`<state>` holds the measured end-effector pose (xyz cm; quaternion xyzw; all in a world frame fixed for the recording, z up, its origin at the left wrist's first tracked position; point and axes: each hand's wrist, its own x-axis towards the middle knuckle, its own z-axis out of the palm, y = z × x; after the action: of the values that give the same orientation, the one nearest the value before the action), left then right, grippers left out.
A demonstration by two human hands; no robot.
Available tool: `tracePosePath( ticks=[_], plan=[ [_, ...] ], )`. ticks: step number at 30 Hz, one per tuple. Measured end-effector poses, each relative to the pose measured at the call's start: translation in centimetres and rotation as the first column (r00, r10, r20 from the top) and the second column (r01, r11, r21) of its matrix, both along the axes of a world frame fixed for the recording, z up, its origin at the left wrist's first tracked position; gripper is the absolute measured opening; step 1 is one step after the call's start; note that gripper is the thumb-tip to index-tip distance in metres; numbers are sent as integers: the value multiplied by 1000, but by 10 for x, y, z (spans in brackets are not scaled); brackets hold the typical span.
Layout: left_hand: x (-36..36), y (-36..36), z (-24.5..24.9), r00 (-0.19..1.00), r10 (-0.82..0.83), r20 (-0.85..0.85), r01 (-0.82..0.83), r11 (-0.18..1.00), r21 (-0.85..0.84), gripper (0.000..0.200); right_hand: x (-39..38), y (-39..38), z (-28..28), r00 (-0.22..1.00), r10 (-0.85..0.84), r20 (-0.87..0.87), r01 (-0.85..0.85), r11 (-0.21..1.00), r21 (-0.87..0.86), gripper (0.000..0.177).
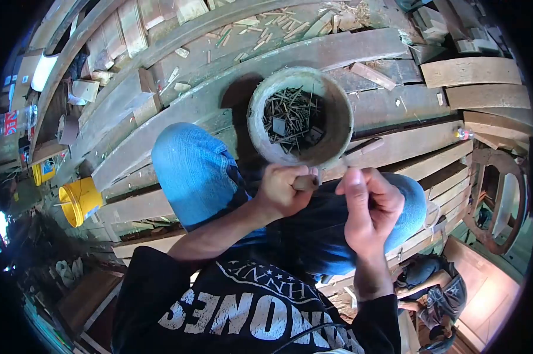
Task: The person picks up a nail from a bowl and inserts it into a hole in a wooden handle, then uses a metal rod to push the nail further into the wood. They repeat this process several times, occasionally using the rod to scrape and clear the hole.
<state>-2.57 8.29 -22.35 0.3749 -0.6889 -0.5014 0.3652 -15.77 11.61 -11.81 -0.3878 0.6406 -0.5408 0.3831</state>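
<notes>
"In the head view, what's the left hand [283,192] doing?"
"Closed in a fist around a short, brown, wood-like piece [305,183], just beside the round, greyish bucket [339,113] of thin, dark, nail-like pieces [291,112]."
"And the right hand [369,206]?"
"Apart from it, fingers partly curled, thumb raised; I can't tell whether it holds anything."

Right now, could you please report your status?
Left hand gripping wooden piece. Right hand: fingers curled, hold unclear. Bucket close ahead of both.
</notes>
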Motion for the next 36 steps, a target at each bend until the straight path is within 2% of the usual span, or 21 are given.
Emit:
tracePosePath(
  ticks=[2,3,4,7,9,13,15,16,18,19,20,22,23,24,26,28,30,31,33,34,36],
  plan=[
    [1,-5,1,996,73,-58,-69,995,72,31,-4,5,1,967,220,-127,-199,967,156,24],
    [5,-11,9,998,56,13,-56,998,-24,32,-4,9,-3,925,269,-268,-230,958,170,22],
    [6,-14,8,998,59,15,-59,998,-25,32,-2,11,-3,898,292,-329,-248,954,169,20],
    [8,-13,6,996,74,53,-69,994,-85,35,1,13,5,872,333,-358,-255,935,248,20],
    [8,-13,5,982,89,165,-59,983,-175,27,1,9,8,801,348,-487,-255,935,248,19],
    [8,-13,0,981,81,175,-24,951,-307,25,-6,9,13,732,398,-553,-283,916,285,19],
    [9,-10,-2,963,-4,269,96,940,-329,21,-11,8,14,619,487,-616,-313,873,375,19],
    [9,-9,-3,964,-8,267,99,940,-327,21,-11,7,12,620,486,-616,-309,873,377,19],
    [9,-8,-7,984,44,173,-6,977,-214,16,-8,5,1,783,400,-477,-260,906,334,17],
    [12,-6,-9,975,12,223,4,998,-68,12,-3,6,-7,825,348,-446,-217,923,318,22],
    [11,-1,-13,975,13,221,5,997,-79,12,1,7,-13,824,342,-451,-215,926,309,22],
    [8,14,-26,955,-130,267,186,962,-198,8,7,7,-19,979,-13,-205,-6,996,-92,22],
    [6,26,-34,922,-239,305,292,946,-143,8,8,7,-12,987,-155,-37,142,963,-231,28],
    [3,26,-35,945,-202,256,236,966,-107,13,2,1,10,987,-160,-18,149,951,-270,32],
    [4,5,-28,997,-64,44,70,986,-149,25,-10,-1,15,982,-82,-170,39,970,-241,31],
    [8,-3,-23,999,2,42,1,998,-69,35,-17,6,0,993,-26,-115,22,999,-33,28],
    [11,-12,-11,995,11,101,-16,999,46,39,-15,12,-16,953,164,-256,-145,985,90,26],
    [10,-16,-9,994,15,108,-20,999,46,39,-11,14,-15,922,213,-324,-177,975,138,25],
    [8,-16,-10,995,-50,-87,51,999,7,42,-3,11,-12,861,295,-415,-232,953,197,23],
    [7,-14,-12,995,-46,-85,48,999,16,42,-3,12,-15,861,301,-410,-235,950,205,23],
    [4,-14,-14,992,-83,-100,101,977,189,45,-4,13,-21,802,348,-487,-281,937,207,22]
  ],
)
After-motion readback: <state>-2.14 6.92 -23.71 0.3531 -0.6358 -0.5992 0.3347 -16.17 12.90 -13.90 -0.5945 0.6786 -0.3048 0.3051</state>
